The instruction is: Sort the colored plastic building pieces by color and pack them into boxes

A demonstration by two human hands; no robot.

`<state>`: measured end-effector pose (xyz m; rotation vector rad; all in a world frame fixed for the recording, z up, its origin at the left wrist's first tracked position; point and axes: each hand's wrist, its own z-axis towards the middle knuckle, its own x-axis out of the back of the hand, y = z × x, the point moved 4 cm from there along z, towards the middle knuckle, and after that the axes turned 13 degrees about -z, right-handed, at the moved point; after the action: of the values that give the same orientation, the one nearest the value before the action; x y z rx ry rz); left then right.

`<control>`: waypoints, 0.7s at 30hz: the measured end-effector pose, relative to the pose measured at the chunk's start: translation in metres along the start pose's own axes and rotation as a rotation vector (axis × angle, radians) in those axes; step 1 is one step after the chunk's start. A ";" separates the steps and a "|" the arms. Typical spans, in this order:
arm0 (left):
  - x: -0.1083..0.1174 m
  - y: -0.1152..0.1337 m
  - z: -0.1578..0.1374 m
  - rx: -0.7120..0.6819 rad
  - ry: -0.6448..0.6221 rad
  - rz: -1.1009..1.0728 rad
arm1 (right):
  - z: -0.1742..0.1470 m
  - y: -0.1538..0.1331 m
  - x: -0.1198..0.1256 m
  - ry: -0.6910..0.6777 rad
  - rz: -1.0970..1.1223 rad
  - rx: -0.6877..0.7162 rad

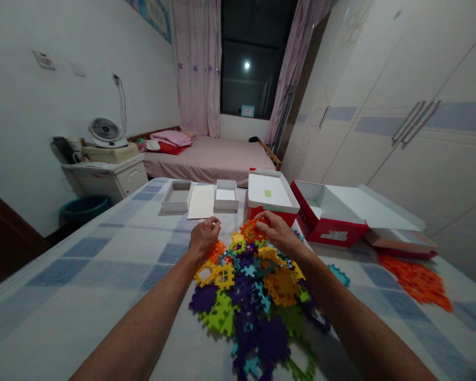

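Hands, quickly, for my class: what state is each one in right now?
Left hand: fingers curled in; whether its grip is shut on anything cannot be told.
Right hand: closed, holding an orange piece at the pile.

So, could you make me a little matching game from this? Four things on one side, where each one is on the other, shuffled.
1. Right hand
2. Fan
3. Teal bin
4. Orange pile

A. On a cream box
B. Towards the right of the checked cloth
C. Touching an orange piece
D. Low down by the white cabinet

Pairs: 1-C, 2-A, 3-D, 4-B
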<state>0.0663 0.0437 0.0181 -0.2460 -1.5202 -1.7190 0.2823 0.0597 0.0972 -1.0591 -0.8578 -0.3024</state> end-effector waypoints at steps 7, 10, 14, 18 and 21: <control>0.010 0.003 0.001 0.074 0.086 -0.040 | 0.002 -0.028 -0.058 -0.324 0.167 0.071; 0.012 0.004 0.003 0.072 0.103 -0.092 | 0.009 -0.038 -0.072 -0.303 -0.051 0.125; 0.010 0.005 0.005 0.047 0.090 -0.174 | 0.013 -0.044 -0.079 -0.309 -0.181 0.189; 0.006 0.005 0.001 0.014 0.014 -0.231 | 0.008 -0.032 -0.059 -0.199 -0.067 0.158; 0.004 0.007 -0.004 -0.035 -0.067 -0.227 | -0.005 -0.004 -0.021 -0.023 0.056 0.051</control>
<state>0.0694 0.0382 0.0247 -0.1556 -1.6183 -1.9330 0.2687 0.0499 0.0836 -1.0393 -0.8509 -0.2210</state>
